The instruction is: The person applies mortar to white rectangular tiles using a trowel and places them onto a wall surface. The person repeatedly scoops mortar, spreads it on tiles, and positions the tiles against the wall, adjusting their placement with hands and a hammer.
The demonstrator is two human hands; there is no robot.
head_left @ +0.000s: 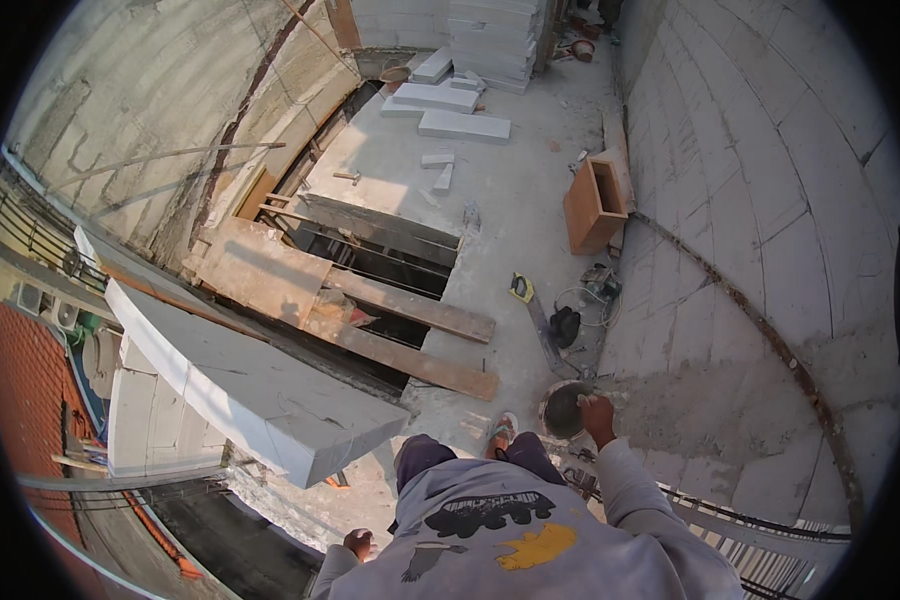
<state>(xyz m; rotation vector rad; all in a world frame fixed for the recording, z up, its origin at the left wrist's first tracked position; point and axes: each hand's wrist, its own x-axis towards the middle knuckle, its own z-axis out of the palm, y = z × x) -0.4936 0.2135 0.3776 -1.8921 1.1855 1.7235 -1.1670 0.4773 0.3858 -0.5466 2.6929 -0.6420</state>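
- bucket (567,410) of dark mortar is sitting on the concrete floor (530,200) just ahead of the person's feet, at the foot of the block wall (770,200).
- right hand (598,409) is reaching down to its right rim, fingers curled together there; whether they are gripping it i cannot tell.
- left hand (358,544) is hanging low and well apart, fingers loosely curled, holding nothing visible.
- long white block (240,380) is lying to the left, planks (410,335) bridging an opening ahead, tape measure (521,288) and orange box (595,205) further off.
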